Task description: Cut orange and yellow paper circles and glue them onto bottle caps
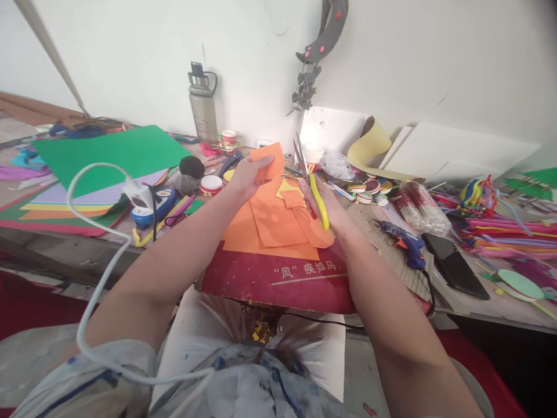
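Bright, hazy light; white glare low on wall; soft shadows; edges stretched.

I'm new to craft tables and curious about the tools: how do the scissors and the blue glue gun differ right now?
The scissors are held in the right hand; the glue gun lies on corrugated cardboard.
The scissors show yellow handles and metal blades; the glue gun has a mostly blue body.
The glue gun trails a black cable; the scissors have none.
Both are handheld tools.

Head-worn view faces forward and down, perhaps at arm's length
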Demonstrator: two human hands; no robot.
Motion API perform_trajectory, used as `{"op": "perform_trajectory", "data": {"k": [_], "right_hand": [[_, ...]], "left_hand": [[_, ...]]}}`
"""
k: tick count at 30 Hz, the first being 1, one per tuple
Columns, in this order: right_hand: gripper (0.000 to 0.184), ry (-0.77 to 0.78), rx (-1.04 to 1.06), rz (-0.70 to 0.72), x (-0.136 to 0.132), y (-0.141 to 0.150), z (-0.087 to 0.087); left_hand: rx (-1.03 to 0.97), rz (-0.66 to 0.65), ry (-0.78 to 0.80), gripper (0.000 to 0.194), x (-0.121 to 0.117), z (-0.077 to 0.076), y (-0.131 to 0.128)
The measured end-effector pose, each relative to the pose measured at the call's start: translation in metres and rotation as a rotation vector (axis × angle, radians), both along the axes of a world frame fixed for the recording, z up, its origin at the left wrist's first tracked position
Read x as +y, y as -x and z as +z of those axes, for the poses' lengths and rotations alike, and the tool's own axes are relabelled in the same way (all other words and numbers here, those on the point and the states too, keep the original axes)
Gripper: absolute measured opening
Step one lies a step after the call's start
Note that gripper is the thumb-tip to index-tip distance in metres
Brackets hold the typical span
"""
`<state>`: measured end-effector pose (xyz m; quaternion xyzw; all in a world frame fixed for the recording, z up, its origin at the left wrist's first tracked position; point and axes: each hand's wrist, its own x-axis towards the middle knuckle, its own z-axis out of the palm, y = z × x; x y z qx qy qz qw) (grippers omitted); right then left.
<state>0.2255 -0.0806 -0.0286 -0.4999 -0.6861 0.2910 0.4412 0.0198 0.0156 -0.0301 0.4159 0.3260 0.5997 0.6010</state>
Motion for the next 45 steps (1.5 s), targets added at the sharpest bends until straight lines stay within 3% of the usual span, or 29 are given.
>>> {"op": "perform_trajectory", "data": {"k": [10, 34, 45], "right_hand": [[0.068, -0.012, -0.091, 0.065, -0.007, 0.006, 0.001], [0.073, 0.007, -0.102, 0.057, -0.008, 0.008, 0.004], [0.070, 0.038, -0.052, 0.047, 0.000, 0.007, -0.008]], "left_hand": [[-0.125, 0.011, -0.059, 0.049, -0.023, 0.009, -0.016], [-0.093, 0.032, -0.067, 0.039, -0.022, 0.006, -0.015], [-0.081, 0.039, -0.062, 0.044, -0.021, 0.005, -0.015]]}}
